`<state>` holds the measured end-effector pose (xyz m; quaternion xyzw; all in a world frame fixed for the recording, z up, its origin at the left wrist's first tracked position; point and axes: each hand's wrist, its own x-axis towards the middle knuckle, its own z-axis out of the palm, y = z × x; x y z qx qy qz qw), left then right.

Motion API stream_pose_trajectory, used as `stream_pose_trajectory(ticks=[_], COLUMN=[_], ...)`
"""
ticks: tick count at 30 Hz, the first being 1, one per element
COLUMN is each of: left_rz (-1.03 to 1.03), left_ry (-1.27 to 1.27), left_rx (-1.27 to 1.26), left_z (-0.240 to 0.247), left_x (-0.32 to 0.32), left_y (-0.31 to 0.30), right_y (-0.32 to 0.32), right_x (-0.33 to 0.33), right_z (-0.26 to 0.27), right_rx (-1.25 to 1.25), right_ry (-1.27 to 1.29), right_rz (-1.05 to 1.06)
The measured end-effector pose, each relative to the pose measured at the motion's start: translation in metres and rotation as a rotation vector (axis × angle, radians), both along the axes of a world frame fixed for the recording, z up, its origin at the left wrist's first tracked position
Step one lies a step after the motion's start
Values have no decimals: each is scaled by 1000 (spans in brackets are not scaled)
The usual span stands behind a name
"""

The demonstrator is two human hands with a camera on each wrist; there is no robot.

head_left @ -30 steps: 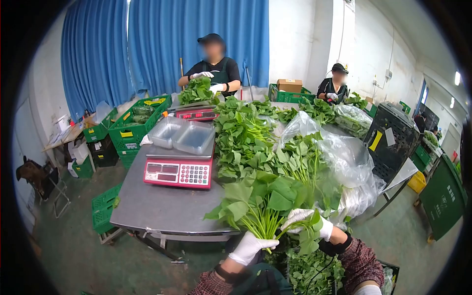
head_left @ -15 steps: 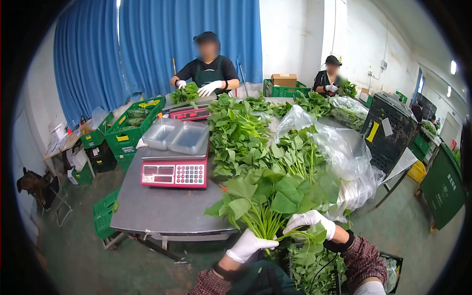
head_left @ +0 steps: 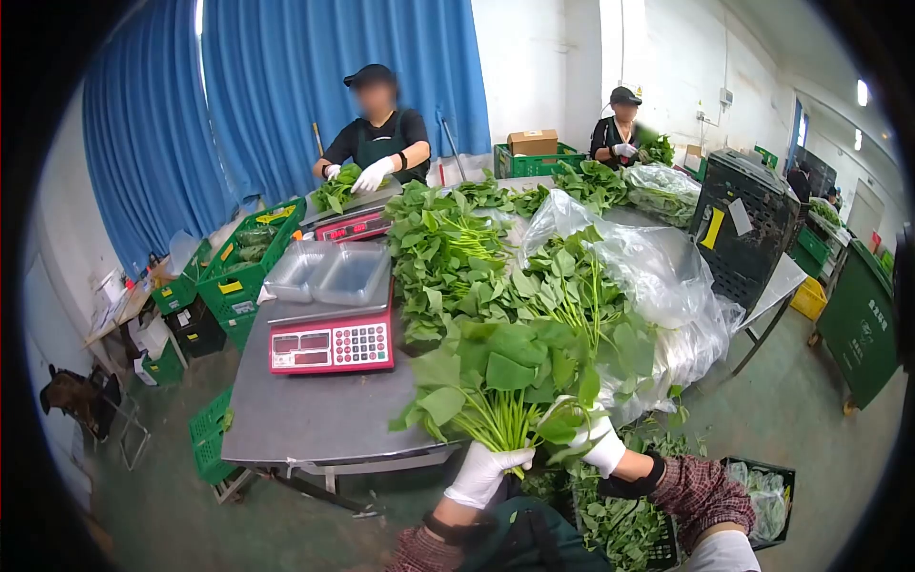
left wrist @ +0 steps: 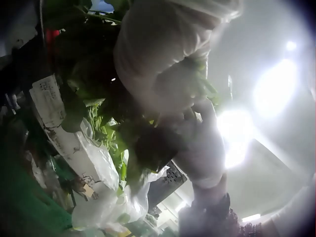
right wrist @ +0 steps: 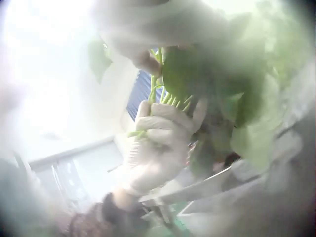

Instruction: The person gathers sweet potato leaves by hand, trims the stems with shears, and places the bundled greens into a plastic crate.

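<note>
In the head view my white-gloved left hand [head_left: 484, 474] grips a bunch of leafy green stems [head_left: 505, 419] by the lower ends, with the broad leaves fanning out above the table's near edge. My right hand [head_left: 596, 443], also gloved, is at the bunch's right side and pinches a leafy stem, its fingertips partly behind leaves. The right wrist view shows the left fingers [right wrist: 165, 123] curled round the stems, with the blurred right hand just above. From the left wrist the view is dark, both gloves close together.
Loose greens [head_left: 448, 257] heap along the metal table [head_left: 315, 415], beside crumpled clear plastic [head_left: 658, 286]. A red scale [head_left: 331, 345] carries clear plastic trays [head_left: 351, 275]. Below my hands stand crates of greens [head_left: 624, 524]. Two people handle greens across the table; a black crate [head_left: 748, 224] stands right.
My right hand has brought its leafy stem up against the bunch, while the left keeps its grip. The head view has shifted slightly. The person opposite has lowered their greens onto a scale.
</note>
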<state>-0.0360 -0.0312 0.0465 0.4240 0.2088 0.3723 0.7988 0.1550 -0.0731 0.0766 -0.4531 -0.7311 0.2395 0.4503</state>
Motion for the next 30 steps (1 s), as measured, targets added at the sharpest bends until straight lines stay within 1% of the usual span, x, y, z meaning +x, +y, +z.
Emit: stream_pose_trajectory(ticks=[1,2,3,4,6,7,8,10,11,12,14,15,19,20,21,23,24,26,27,28,30], left_rz=[28,57,112,115,158,160,155,144,143,154,170,189,252,255,302,398,408,412,421,404,371], left_ry=[-53,-107,-101,-101,-88,-88,-91,-96,-93,-75,-61,-37,-31,-35,-33,-19,-25,34,46,35,23], left_rx=[-47,-93,-92,-91,-48,-47,-48,-48,-46,-43,-37,-26,-33,-35,-37,-31,-32,19,-17,9,68], left_z=[-2,-4,-5,-5,-7,-7,-8,-8,-8,-7,-5,-5,-3,-4,-6,-8,-6,0,2,-2,-10], left_x=[1,1,1,-1,-2,-2,-1,0,0,0,0,0,4,5,6,6,5,2,5,8,17], left_y=[-1,-1,-1,0,4,4,4,3,2,1,1,1,-3,-1,1,7,8,9,6,7,7], right_y=[1,1,0,-2,-5,-2,0,3,4,4,3,4,-3,-6,-10,-26,-32,-44,-51,-54,-45], right_x=[0,-5,-9,-14,-21,-22,-24,-27,-28,-27,-24,-23,-22,-20,-16,-6,6,48,48,41,25], right_z=[0,4,7,11,17,18,18,17,15,16,23,24,24,24,25,31,29,7,19,26,34], right_rx=[1,-177,-355,-354,122,255,255,304,233,236,252,317,279,328,376,317,274,33,-121,-120,90], right_ry=[1,45,90,90,-23,-149,-147,-263,-259,-256,-448,-538,-611,-667,-723,-811,-842,-1116,-1418,-1499,-999], right_rz=[0,-98,-196,-193,-145,-188,-188,-229,-196,-197,-182,-165,-130,-69,-6,34,47,47,-10,-91,-44])
